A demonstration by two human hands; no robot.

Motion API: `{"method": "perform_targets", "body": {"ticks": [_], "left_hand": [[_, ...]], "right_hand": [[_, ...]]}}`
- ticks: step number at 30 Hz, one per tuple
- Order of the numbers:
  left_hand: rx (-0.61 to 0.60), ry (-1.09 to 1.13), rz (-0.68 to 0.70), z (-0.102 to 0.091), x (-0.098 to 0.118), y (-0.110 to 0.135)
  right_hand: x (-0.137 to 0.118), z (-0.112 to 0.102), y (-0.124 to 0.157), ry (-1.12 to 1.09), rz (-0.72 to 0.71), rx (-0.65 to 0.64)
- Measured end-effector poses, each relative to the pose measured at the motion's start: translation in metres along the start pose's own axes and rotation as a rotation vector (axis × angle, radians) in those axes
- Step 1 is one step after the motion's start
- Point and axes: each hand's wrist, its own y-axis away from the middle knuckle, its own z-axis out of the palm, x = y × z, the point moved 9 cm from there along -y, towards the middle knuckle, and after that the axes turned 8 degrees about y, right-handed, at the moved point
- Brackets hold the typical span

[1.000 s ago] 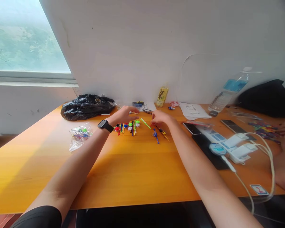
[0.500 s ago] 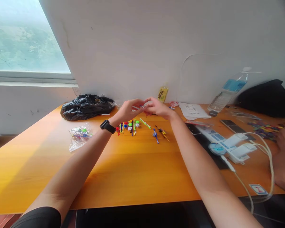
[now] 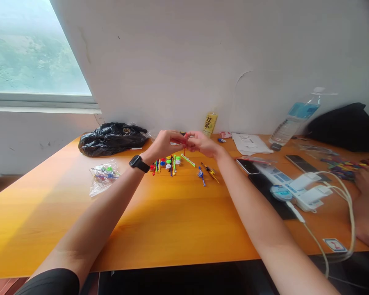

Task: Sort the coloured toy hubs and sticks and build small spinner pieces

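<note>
Nearest to me on the wooden table point(image 3: 172, 217), on my side of the yellow drink pack point(image 3: 209, 123), lie a blue piece point(image 3: 201, 174) and a black-and-yellow piece point(image 3: 210, 172), near each other. Level with them but well to the pack's left sits a clear bag point(image 3: 100, 186) with small parts inside. A bit farther in, left of the pack, are a group of coloured pieces point(image 3: 168, 166) and a green stick point(image 3: 188, 160).

Beyond those, just left of the pack and on my side of it, my two hands meet above the table. My right hand point(image 3: 201, 142) has finger and thumb pinched on a small red piece point(image 3: 185, 137); the tips of my left hand point(image 3: 166, 144) close on it from the other side. The red piece shows between them, its thin end pointing down. Farther back, well left of the pack, lies a black plastic bag point(image 3: 110, 137).
</note>
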Motion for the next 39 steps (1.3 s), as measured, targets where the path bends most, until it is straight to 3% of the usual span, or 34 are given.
{"method": "perform_targets", "body": {"ticks": [4,7,11,14,17,22,26,33,39], "left_hand": [[0.006,-0.014,-0.018,-0.001,-0.002,0.0],[-0.049,-0.031,-0.039,0.008,-0.004,0.003],[-0.239,-0.015,-0.129,0.043,-0.012,0.013],[-0.42,-0.048,-0.15,0.074,-0.015,0.024],[-0.552,-0.091,-0.159,0.089,-0.018,0.033],[-0.551,-0.097,-0.215,0.075,-0.034,0.034],[-0.552,-0.101,-0.222,0.067,-0.041,0.034],[-0.535,-0.194,-0.113,0.063,-0.044,0.03],[-0.51,-0.285,-0.063,0.057,-0.043,0.029]], "right_hand": [[0.005,0.002,-0.002,0.111,-0.005,0.003],[0.02,-0.011,-0.004,0.439,0.079,0.079],[0.049,-0.039,-0.003,0.925,0.265,0.162],[0.068,-0.048,-0.001,0.996,0.337,0.165],[0.077,-0.049,0.001,1.043,0.387,0.136],[0.066,-0.047,0.002,1.087,0.404,0.053],[0.054,-0.039,0.009,1.077,0.424,-0.125],[0.048,-0.021,0.029,1.133,0.562,-0.366],[0.057,0.001,0.042,1.118,0.705,-0.546]]}}
